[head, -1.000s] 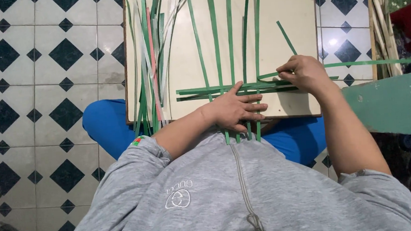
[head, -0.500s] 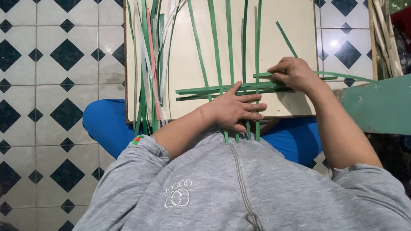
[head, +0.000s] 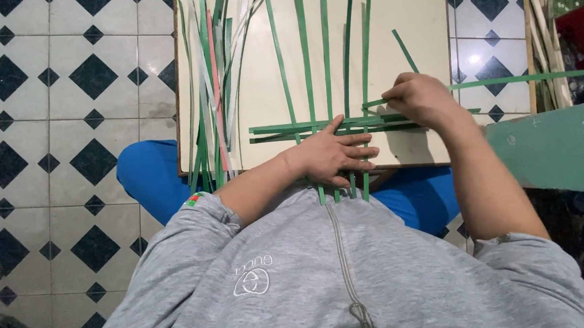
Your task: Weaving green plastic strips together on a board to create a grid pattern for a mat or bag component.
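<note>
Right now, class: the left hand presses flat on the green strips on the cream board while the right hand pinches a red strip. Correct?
Not quite. The head view shows the right hand pinching a green strip, not red. The left hand does press the green strips on the cream board.

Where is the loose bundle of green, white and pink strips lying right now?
In the head view, the bundle of strips lies along the left edge of the cream board, left of the person's left hand.

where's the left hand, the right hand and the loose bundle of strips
left hand [head: 329, 156], head view, on the back of the hand pressing the green strips flat.
right hand [head: 422, 98], head view, on the knuckles above the pinched green strip.
loose bundle of strips [head: 214, 88], head view, mid-length of the pile.
</note>
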